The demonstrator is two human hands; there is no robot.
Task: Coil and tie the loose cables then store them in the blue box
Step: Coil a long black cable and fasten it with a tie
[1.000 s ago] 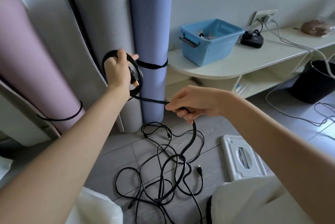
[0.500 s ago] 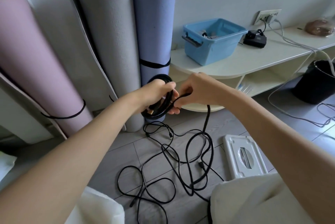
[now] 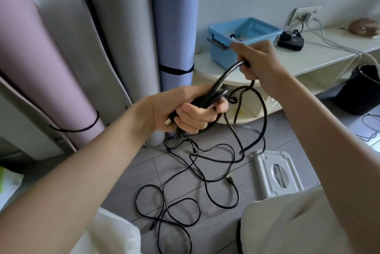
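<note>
Above the grey floor [image 3: 131, 173], the left hand [image 3: 181, 113] grips a coiled thick black cable [image 3: 207, 97]; the right hand [image 3: 257, 62] pinches its next loop (fingers curled), before the blue plastic box [image 3: 222, 56] at the white surface's [image 3: 308, 62] left edge.

3 rolled foam mats lean against the pale wall: a pink mat [image 3: 30, 64], a grey mat [image 3: 123, 41] and a lavender mat [image 3: 174, 33] bound by a black strap. A black charger brick [image 3: 290, 43] sits on the cream shelf [image 3: 320, 60] below a wall socket [image 3: 306, 15]. A black bin [image 3: 358, 91] and white plastic stand [image 3: 276, 173] rest on the grey floor.
</note>
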